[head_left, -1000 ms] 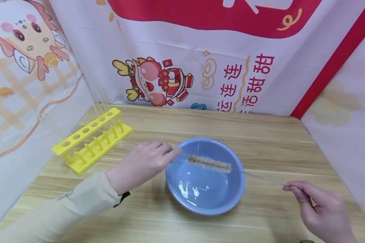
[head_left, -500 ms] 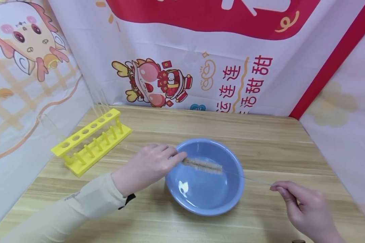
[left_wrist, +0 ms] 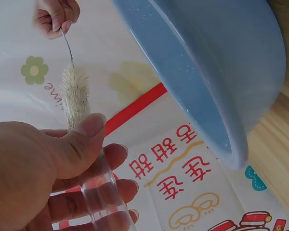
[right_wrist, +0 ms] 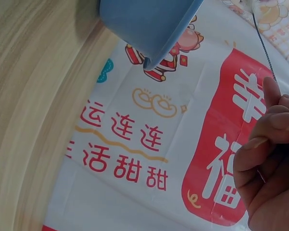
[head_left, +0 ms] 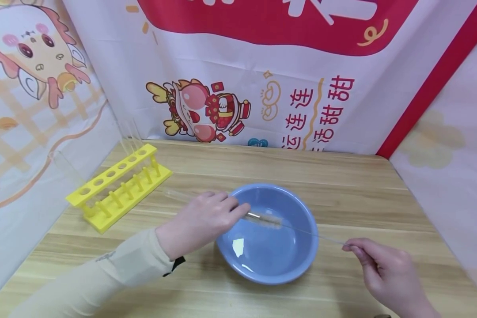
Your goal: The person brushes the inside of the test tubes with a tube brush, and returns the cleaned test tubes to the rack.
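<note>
"Left hand [head_left: 206, 216] — doing what?"
"Curled round a clear tube [left_wrist: 98, 185], mouth over the blue basin [head_left: 270, 258]; the brush [head_left: 270, 221] sits partly inside it."
"Right hand [head_left: 389, 269]?"
"Pinching the brush's wire [head_left: 329, 240] — out past the rim."

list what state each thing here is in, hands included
Clear slim glass-like test tube, gripped, uncapped
Pale cylindrical bristle brush, partly inside that tube
Left hand, gripping the tube
Right hand, pinching the brush's thin grey wire stem
Blue round plastic basin, upright, wet inside
Yellow oblong plastic rack, upright, partly filled with clear slim tubes
White printed cloth backdrop, hanging, creased
</note>
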Motion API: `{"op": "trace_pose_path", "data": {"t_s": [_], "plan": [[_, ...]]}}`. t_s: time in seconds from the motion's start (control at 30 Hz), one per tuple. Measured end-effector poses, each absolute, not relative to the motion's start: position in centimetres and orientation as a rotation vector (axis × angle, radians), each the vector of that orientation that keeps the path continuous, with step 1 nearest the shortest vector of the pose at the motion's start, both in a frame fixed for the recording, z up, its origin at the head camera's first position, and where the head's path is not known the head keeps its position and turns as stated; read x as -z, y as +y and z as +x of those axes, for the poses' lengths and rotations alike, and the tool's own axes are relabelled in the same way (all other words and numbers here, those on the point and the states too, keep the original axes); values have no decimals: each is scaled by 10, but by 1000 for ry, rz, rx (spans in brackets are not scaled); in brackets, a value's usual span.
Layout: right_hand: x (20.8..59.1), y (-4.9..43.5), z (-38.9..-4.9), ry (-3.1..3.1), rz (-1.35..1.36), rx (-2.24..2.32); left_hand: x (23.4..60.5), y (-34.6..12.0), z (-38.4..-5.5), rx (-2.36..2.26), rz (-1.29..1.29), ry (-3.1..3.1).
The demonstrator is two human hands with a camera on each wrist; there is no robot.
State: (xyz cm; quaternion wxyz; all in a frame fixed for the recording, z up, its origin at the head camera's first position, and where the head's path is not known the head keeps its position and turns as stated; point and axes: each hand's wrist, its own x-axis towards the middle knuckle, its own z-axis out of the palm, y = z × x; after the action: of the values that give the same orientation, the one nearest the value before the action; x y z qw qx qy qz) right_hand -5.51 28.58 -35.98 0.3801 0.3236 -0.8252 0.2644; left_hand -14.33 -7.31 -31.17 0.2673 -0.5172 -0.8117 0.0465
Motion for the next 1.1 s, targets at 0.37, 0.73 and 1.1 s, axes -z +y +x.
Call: {"op": "trace_pose_path", "data": {"t_s": [0.37,0.73,1.1], "plan": [[360,280,-56,-2104,798,-623,311,-65,-143,-157,-1396,-2206],[359,273,-56,-2112,812,-602,307,-59,-141,-161,-1411,-2217],[359,266,-60,-2096,821,-570,306,-54,-140,-159,-1423,-2245]]}}
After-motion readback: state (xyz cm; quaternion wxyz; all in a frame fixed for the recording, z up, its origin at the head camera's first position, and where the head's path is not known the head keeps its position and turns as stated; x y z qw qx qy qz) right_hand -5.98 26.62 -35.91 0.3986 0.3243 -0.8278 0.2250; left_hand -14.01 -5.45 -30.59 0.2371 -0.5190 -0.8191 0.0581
